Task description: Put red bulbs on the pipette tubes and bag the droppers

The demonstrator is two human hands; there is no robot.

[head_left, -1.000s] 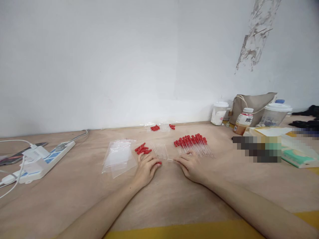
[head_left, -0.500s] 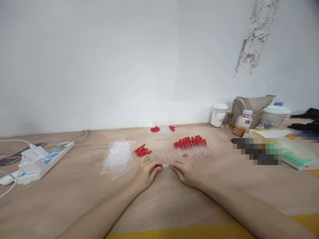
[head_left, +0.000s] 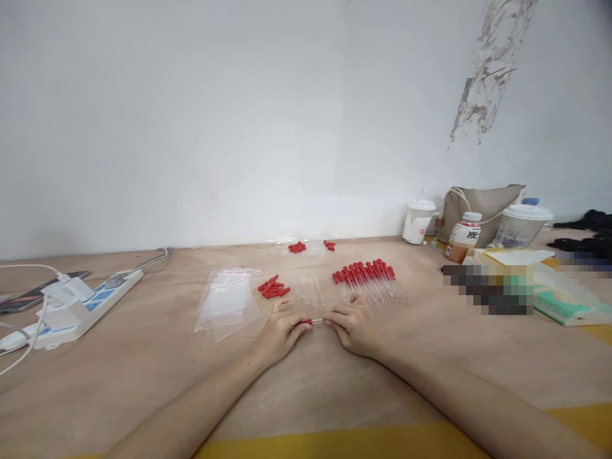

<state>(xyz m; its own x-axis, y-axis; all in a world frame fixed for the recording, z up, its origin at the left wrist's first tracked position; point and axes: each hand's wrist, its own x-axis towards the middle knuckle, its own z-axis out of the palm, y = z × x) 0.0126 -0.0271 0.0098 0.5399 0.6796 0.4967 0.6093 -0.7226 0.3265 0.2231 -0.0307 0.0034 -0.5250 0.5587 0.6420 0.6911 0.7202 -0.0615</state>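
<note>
Firstly, one red dropper bulb (head_left: 308,322) was held pinched between the thumb and fingers of the left hand (head_left: 281,333), its tip left exposed toward the right. One clear pipette tube (head_left: 318,321) was clamped in the thumb and fingers of the right hand (head_left: 356,326), laid level across the small gap between the two sets of fingertips. The tube's end was seen at the mouth of the bulb; how deeply it was seated could not be told. Both hands were rested low over a brown table covering (head_left: 306,395).

Just beyond the left fingers, a small heap of loose red bulbs (head_left: 274,288) was placed. Beyond the gap between the hands, a row of loose clear tubes (head_left: 308,291) was laid out side by side. Just beyond the right fingers, a fan of assembled droppers (head_left: 366,274) was arranged, red ends pointed away. To the left of the left fingers, clear zip bags (head_left: 228,299) were stacked, overlapping. Well beyond both sets of fingers, further red bulbs (head_left: 297,247) were grouped near the wall (head_left: 239,127). Far left of the fingers, a white power strip (head_left: 119,290) was set; far right, a labelled bottle (head_left: 463,241) and a white-lidded cup (head_left: 417,224) were stood.
</note>
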